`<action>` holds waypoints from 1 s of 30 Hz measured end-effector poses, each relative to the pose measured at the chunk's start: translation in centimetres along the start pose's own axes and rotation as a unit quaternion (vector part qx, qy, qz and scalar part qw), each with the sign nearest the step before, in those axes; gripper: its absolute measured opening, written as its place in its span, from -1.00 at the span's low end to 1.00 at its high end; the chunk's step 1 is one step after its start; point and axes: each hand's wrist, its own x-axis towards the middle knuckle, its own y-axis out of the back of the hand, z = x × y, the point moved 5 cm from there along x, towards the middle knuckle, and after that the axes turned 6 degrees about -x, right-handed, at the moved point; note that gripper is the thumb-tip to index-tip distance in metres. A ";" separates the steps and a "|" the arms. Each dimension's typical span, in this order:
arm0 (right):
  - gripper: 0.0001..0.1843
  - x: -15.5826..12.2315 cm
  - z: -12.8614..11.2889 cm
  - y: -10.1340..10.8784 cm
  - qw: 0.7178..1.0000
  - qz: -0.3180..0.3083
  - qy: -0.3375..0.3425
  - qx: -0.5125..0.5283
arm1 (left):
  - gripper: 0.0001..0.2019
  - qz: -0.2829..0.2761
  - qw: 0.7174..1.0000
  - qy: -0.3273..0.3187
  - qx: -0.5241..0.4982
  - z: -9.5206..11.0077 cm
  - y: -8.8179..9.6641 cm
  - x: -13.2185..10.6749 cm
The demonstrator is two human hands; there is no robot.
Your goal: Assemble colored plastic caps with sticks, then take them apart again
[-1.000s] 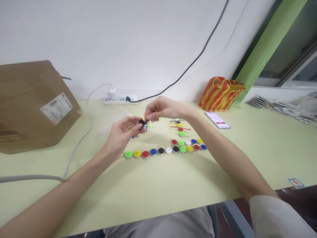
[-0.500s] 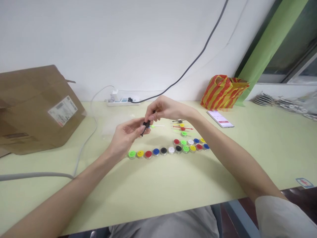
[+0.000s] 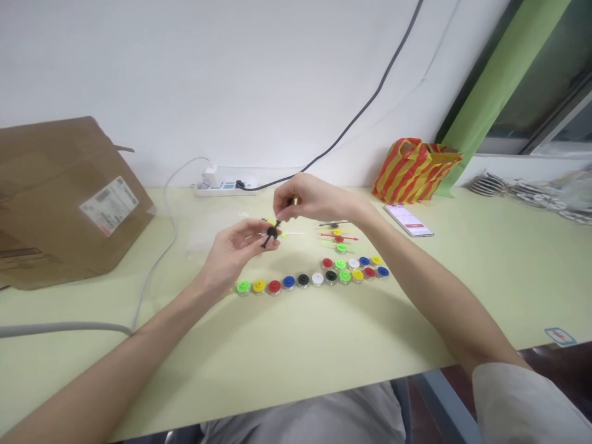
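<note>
My left hand is closed in a pinch on a black arrow spinner, a thin pointer with a round hub, tilted above the table. Over its upper end is my right hand, fingers curled and pinched. A small dark thing shows among those fingers, too small to name. Behind the left fingertips, parts of yellow and white-green spinners show, mostly hidden. Right of the hands lie finished-looking arrow spinners, among them a red arrow spinner and a black one. Nearer me, several round coloured bases, such as a blue base, stand in rows.
A cardboard box stands at the left, beside a grey cable. At the back are a power strip, a striped bag and a phone. Clear plastic lies behind my left hand.
My right fingers have moved up slightly from the hub of the black spinner toward its upper end. The hub now shows more fully. My left hand keeps its hold.
</note>
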 end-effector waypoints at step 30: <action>-0.86 -16.7 8.1 1.2 0.941 0.227 -0.247 -0.049 | -0.61 -0.335 0.800 -0.086 0.490 -4.1 -6.5 3.7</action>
